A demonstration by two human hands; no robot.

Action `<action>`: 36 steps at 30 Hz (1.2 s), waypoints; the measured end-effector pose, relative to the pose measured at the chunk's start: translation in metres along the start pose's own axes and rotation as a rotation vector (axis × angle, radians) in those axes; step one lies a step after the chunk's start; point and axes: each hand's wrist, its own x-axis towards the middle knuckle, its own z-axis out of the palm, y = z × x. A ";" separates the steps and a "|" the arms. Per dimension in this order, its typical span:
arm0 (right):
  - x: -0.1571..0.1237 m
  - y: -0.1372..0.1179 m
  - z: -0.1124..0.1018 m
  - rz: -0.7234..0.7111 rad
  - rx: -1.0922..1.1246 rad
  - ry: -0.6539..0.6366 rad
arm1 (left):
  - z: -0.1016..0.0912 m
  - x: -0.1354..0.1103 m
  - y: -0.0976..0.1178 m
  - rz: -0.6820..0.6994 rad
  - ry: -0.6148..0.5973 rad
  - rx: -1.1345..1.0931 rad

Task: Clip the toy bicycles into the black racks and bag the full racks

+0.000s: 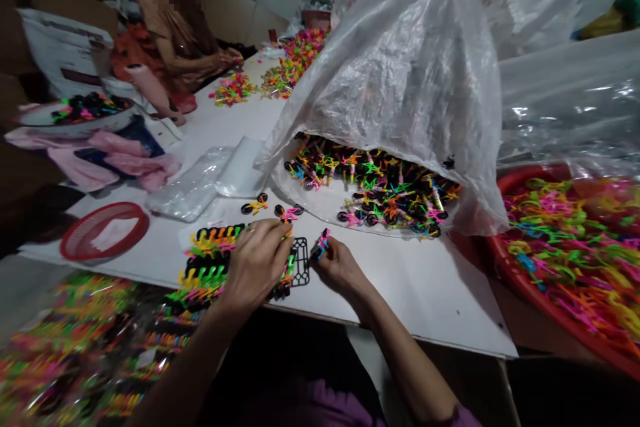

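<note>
My left hand (261,260) curves over a rack of small toy bicycles (213,273), its fingers bent down onto the right end of the rows. The fingertips are partly hidden among the toys. A bare strip of black plastic grid (301,260) sticks out to the right of that hand. Between thumb and fingers, my right hand (340,267) pinches a pink and blue toy bicycle (321,243) with black wheels, just right of the grid. Two loose toy bicycles, one yellow (255,204) and one pink (289,213), lie on the table behind the rack.
A large clear plastic bag (400,73) opens toward me, full of toy bicycles (380,187). A red tub (500,247) of colourful plastic parts stands right, a red basket (73,243) left. Flat plastic bags (193,183) lie on the white table (400,300). Another person (185,53) sits far left.
</note>
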 end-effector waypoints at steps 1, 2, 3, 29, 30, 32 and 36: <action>-0.001 0.003 0.009 0.008 0.046 -0.005 | 0.004 0.006 -0.003 0.002 -0.102 -0.018; 0.001 0.004 0.016 -0.007 0.064 -0.009 | 0.010 0.010 -0.006 0.003 -0.192 -0.028; 0.005 0.005 0.021 -0.039 0.057 -0.001 | 0.015 0.012 -0.008 0.004 -0.259 -0.040; 0.037 0.003 0.034 -0.360 -0.718 -0.138 | 0.036 0.000 -0.024 0.012 -0.166 -0.141; 0.039 0.002 0.032 -0.361 -0.658 -0.171 | 0.036 0.000 -0.024 0.021 -0.153 -0.139; 0.045 0.000 0.016 -0.306 -0.514 -0.205 | 0.037 0.001 -0.025 0.030 -0.124 -0.132; 0.080 -0.017 -0.047 -0.125 -0.573 0.099 | 0.039 0.001 -0.025 0.047 -0.080 -0.132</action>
